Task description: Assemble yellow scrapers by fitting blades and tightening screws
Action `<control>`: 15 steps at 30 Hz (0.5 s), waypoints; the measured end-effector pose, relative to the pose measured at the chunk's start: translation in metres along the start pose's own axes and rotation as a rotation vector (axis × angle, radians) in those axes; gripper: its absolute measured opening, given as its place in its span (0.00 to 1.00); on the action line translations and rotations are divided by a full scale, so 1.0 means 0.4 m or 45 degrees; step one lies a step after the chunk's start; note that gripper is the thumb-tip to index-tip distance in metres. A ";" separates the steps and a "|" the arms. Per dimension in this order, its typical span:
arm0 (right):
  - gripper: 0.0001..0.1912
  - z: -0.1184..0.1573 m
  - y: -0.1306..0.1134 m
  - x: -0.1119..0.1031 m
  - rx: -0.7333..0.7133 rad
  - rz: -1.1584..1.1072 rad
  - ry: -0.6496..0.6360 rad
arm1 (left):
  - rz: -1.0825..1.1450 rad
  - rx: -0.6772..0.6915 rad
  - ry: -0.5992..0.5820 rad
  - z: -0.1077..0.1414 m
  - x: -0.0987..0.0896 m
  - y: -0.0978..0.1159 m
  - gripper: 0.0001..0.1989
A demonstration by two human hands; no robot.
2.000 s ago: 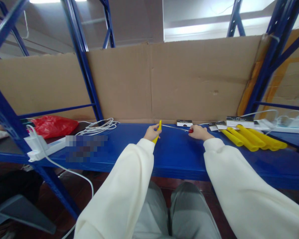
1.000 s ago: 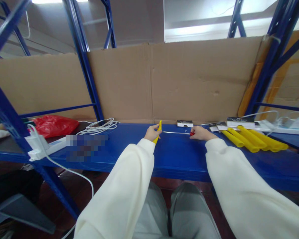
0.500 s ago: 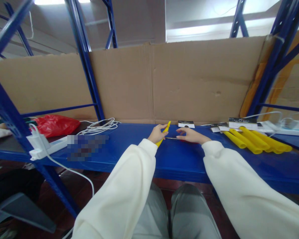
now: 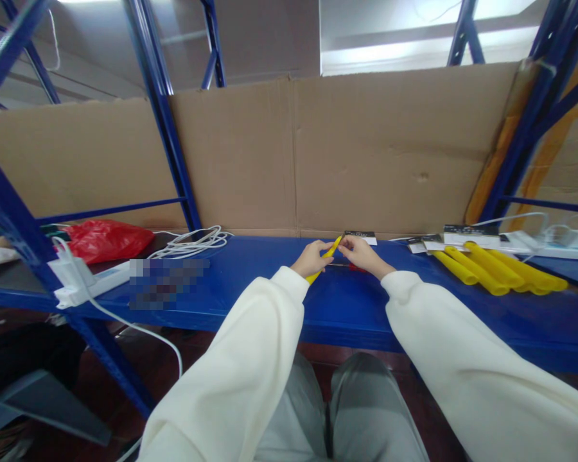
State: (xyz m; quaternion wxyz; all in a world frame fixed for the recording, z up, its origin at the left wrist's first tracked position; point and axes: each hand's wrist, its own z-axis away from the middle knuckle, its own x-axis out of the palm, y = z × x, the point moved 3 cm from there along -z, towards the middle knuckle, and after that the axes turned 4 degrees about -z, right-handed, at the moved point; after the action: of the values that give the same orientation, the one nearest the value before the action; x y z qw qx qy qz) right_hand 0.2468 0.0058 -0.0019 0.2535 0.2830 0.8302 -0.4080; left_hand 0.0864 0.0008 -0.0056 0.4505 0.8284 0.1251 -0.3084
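My left hand (image 4: 311, 258) is closed around a slim yellow piece (image 4: 332, 248), which slants up to the right; I cannot tell whether it is a flat strip or a tube. At its upper end, the thumb and fingers of my right hand (image 4: 361, 253) are pinched together. A small dark thing shows by those fingertips, too small to name. Under my right hand, a thin tool with a red handle (image 4: 358, 267) and a narrow metal shaft lies on the blue shelf (image 4: 270, 308). Behind that hand is a black-and-white card (image 4: 367, 236), partly hidden.
Several yellow tubes (image 4: 498, 273) lie at the right beside black-and-white cards (image 4: 472, 235). On the left are a coiled white cable (image 4: 197, 240), a red plastic bag (image 4: 108, 240) and a white power strip (image 4: 108, 279). A cardboard wall (image 4: 366, 154) stands behind the shelf.
My right hand has moved left and up from above the red-handled tool to the tip of the yellow piece, its fingers now pinched. My left hand has shifted slightly right with the piece.
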 end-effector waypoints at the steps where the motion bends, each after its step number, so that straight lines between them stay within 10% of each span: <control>1: 0.06 -0.001 0.001 0.003 0.003 -0.016 -0.009 | 0.013 0.001 0.000 -0.001 0.001 -0.002 0.25; 7: 0.06 -0.006 -0.001 0.006 0.079 -0.043 -0.064 | -0.042 -0.036 0.030 -0.001 -0.002 -0.006 0.25; 15: 0.07 0.007 0.069 -0.084 0.460 0.604 -0.132 | -0.069 -0.176 0.117 0.007 -0.021 -0.010 0.25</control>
State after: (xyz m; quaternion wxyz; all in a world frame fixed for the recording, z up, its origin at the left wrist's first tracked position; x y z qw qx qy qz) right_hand 0.2899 0.0086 0.0038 0.3295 0.4882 0.6408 -0.4924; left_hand 0.0769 0.0012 -0.0043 0.4919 0.8049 0.1889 -0.2728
